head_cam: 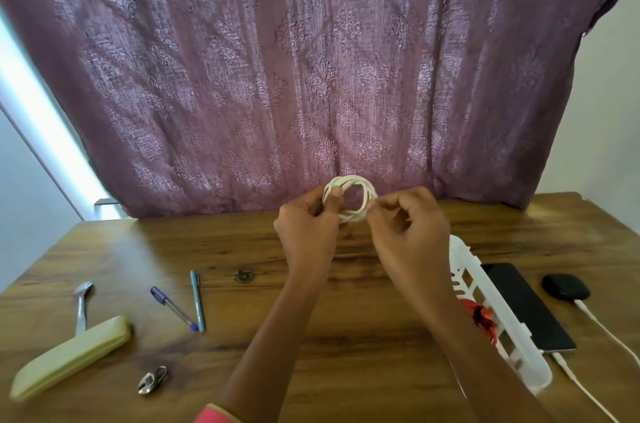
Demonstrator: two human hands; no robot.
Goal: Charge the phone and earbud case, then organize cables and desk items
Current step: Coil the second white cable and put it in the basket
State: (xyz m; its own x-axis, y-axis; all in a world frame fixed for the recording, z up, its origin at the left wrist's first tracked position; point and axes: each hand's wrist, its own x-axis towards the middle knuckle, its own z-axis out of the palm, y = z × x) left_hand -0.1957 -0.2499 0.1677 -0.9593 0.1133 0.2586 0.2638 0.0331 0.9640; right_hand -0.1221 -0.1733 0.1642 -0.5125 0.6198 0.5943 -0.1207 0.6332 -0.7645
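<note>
Beyond the pink sleeve [211, 417], a cable coil [350, 181] is being pinched by left hand [308, 228] and right hand [408, 225] fingers [382, 205] — phone [526, 304] and earbud case [565, 286] being charged, pens [197, 299] being left loose.

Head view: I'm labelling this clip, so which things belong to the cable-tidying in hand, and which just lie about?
In the job: white cable coil, gripped by left hand and right hand; white basket with red cable; plugged-in phone; earbud case.
Lying about, untouched: purple pen, teal pen, spoon, cream pouch, padlock.
</note>
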